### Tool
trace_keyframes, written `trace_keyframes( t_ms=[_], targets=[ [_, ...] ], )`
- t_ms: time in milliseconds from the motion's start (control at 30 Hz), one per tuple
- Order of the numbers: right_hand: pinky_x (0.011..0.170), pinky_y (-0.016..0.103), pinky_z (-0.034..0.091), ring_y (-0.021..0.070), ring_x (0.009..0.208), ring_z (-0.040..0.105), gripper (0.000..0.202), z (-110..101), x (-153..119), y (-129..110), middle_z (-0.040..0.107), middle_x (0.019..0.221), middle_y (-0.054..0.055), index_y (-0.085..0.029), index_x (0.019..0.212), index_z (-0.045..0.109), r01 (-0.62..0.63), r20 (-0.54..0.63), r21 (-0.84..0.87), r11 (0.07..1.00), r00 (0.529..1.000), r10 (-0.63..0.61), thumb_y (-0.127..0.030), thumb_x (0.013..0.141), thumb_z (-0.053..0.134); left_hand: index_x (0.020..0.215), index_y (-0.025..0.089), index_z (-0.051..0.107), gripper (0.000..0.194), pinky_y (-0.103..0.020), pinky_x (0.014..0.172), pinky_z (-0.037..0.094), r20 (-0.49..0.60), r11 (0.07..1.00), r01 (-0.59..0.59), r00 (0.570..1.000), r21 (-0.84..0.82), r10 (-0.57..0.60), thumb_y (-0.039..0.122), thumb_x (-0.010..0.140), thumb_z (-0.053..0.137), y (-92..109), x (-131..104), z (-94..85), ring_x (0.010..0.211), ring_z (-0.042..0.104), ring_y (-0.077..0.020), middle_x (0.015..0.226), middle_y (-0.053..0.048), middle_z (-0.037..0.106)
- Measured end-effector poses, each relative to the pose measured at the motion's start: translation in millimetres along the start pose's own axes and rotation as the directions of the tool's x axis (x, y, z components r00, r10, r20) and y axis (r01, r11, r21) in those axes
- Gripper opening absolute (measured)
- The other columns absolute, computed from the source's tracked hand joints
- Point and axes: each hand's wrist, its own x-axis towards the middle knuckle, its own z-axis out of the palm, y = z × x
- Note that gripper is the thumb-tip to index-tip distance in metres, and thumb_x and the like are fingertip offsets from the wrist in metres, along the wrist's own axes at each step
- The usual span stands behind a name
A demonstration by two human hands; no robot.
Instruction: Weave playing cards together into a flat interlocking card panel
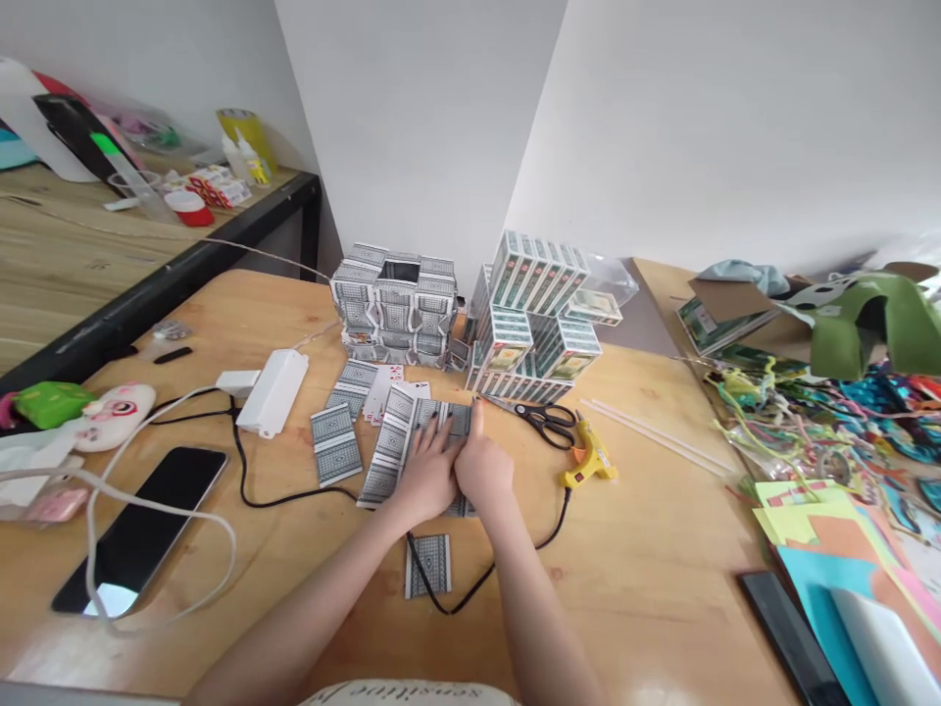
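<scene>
My left hand [430,466] lies on a panel of joined grey-patterned playing cards [386,456], fingers spread and pointing away from me. Close against it is my right hand [483,473], index finger stretched along the panel's right edge. Its other fingers are curled, and whatever they may hold is hidden. More face-down cards [336,444] lie left of the panel, with several face-up cards [382,390] behind. A single card [427,566] sits nearer me, a black cable across it. Black-handled scissors [545,422] and a yellow glue gun [590,454] rest to the right.
At the back stand a block built from cards [397,304] and stacked card boxes [525,324]. A phone [143,529], a white power box [273,392] and cables occupy the left. Clear glue sticks [654,436], coloured paper [830,549] and craft scraps [779,422] lie right.
</scene>
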Motion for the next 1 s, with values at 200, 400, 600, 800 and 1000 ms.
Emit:
trace_keyframes(
  t_ms=[200, 400, 600, 800, 1000],
  targets=[
    [0.081, 0.036, 0.047, 0.0262, 0.099, 0.061, 0.057, -5, -6, 31, 0.061, 0.111, 0.018, -0.011, 0.139, 0.028, 0.127, -0.078, 0.431, 0.893, 0.992, -0.104, -0.026, 0.085, 0.042, 0.104, 0.023, 0.064, 0.031, -0.038, 0.100, 0.039, -0.353, 0.913, 0.021, 0.918, -0.407, -0.179, 0.023, 0.083, 0.041, -22, -14, -59.6, 0.114, 0.052, -0.0196, 0.121, -0.004, 0.058],
    [0.100, 0.038, 0.037, 0.0219, 0.119, 0.049, 0.044, 27, -22, 39, 0.055, 0.126, 0.008, -0.019, 0.127, 0.047, 0.220, -0.205, 0.815, 0.536, 0.975, -0.087, -0.034, 0.087, 0.038, 0.130, 0.018, 0.043, 0.048, -0.039, 0.106, 0.031, -0.185, 0.695, 0.173, 0.894, -0.697, -0.408, 0.032, 0.085, 0.040, -69, -14, -66.6, 0.127, 0.039, -0.0216, 0.136, -0.008, 0.045],
    [0.112, 0.042, 0.015, 0.0198, 0.138, 0.013, 0.061, 59, -39, 29, 0.018, 0.149, 0.007, -0.014, 0.141, 0.023, 0.278, -0.209, 0.767, 0.579, 0.960, -0.185, -0.029, 0.085, 0.042, 0.143, 0.026, 0.013, 0.068, -0.042, 0.111, 0.016, 0.086, 0.822, 0.060, 0.996, -0.567, -0.013, 0.038, 0.084, 0.045, -34, -28, -29.7, 0.138, 0.006, -0.0227, 0.151, 0.000, 0.003],
    [0.112, 0.045, 0.018, 0.0219, 0.138, 0.011, 0.063, 64, -41, 22, 0.015, 0.150, 0.007, -0.015, 0.142, 0.019, 0.318, -0.247, 0.661, 0.679, 0.947, -0.203, -0.024, 0.084, 0.041, 0.144, 0.022, 0.011, 0.060, -0.043, 0.112, 0.015, 0.013, 0.932, 0.033, 0.999, -0.361, -0.031, 0.022, 0.088, 0.034, -25, -26, -7.9, 0.138, 0.004, -0.0202, 0.152, -0.005, 0.005],
    [0.111, 0.046, 0.021, 0.0241, 0.137, 0.015, 0.058, 72, -41, 15, 0.022, 0.147, 0.014, -0.007, 0.139, 0.028, 0.323, -0.315, 0.588, 0.741, 0.936, -0.158, -0.023, 0.084, 0.039, 0.139, 0.016, 0.026, 0.051, -0.043, 0.108, 0.030, -0.168, 0.991, 0.009, 0.985, -0.133, -0.031, 0.013, 0.088, 0.028, -15, -33, 4.7, 0.135, 0.023, -0.0216, 0.147, -0.012, 0.026]
  ],
)
